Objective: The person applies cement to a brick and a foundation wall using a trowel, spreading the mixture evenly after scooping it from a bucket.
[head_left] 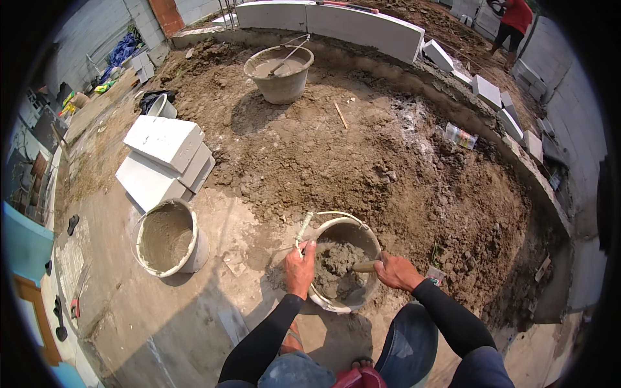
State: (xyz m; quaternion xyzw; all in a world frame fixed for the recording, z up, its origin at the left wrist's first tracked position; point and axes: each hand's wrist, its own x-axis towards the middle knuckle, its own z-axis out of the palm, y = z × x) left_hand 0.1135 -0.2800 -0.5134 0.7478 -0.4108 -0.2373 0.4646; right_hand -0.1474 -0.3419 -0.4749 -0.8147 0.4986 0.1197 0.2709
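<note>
Between my knees stands a pale bucket (373,242) with grey wet mortar (339,260) in it. My left hand (299,271) is closed on the bucket's left rim, beside the foot of its wire handle (304,227); whether it grips the handle too, I cannot tell. From the right, my right hand (398,271) is wrapped around the wooden handle of a trowel (367,266). The tool's far end reaches into the mortar, which mostly hides its blade.
A second mortar bucket (194,251) stands left, below stacked white blocks (162,143). Farther off, a large tub (279,89) sits on heaped soil (310,155). A low block wall (369,29) curves along the back and right. One person in red (515,26) stands beyond it.
</note>
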